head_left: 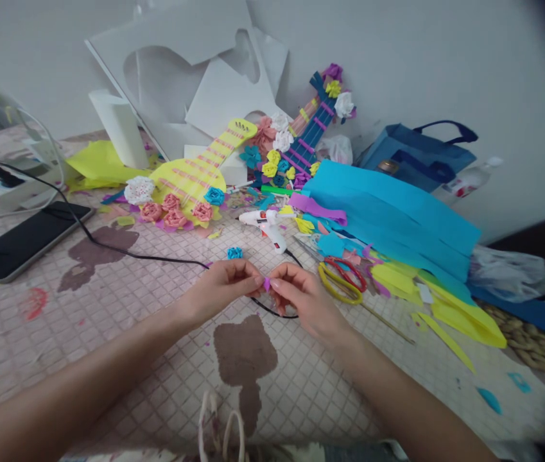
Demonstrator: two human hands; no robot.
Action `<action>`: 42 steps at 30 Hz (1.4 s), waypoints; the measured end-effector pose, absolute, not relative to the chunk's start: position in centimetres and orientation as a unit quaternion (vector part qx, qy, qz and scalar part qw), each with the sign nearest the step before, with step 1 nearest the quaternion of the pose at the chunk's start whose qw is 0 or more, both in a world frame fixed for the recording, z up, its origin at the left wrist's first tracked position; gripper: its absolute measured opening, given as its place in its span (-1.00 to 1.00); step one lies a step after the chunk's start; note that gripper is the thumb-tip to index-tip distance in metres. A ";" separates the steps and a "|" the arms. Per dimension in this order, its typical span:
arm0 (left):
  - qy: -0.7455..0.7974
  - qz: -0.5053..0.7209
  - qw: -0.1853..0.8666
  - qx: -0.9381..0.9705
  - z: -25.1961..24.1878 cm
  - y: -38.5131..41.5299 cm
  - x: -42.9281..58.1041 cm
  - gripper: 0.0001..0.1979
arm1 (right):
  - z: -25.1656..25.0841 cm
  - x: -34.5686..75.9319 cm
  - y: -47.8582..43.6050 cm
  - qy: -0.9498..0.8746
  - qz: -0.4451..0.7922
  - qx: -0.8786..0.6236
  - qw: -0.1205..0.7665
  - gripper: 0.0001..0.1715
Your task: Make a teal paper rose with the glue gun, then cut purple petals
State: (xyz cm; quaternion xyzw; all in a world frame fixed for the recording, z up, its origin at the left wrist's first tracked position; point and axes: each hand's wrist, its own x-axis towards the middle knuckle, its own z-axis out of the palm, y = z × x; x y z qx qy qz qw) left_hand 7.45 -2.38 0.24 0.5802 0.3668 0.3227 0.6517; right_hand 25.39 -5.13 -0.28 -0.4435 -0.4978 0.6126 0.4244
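Between my two hands is a small purple piece of paper (267,284), pinched at its sides by the fingertips. My left hand (233,282) is closed on its left side, thumb against forefinger. My right hand (298,289) grips the other side the same way. Just beyond the left fingers lies a blue paper flower (234,253). A white glue gun (265,224) rests on the table past my hands, its black cord running under them. To the right of my right hand are scissors with yellow handles (337,285) and red-handled scissors (349,271).
A yellow paper guitar (190,176) with paper flowers stands at the back, beside a dark blue one (308,144). Blue crepe paper (388,212) and yellow paper (459,308) spread on the right. A phone (26,240) lies left, near a power strip (12,189).
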 end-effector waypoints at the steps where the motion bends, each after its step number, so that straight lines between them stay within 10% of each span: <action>1: 0.367 0.322 0.650 0.582 0.3 -2.4 7.5 -0.77 | -0.3 25.4 -5.1 -0.500 0.612 -0.443 0.423 -0.85; 42: 0.346 0.313 0.671 0.577 -0.5 -2.1 7.5 -0.71 | -0.4 25.4 -5.1 -0.528 0.595 -0.437 0.421 -0.86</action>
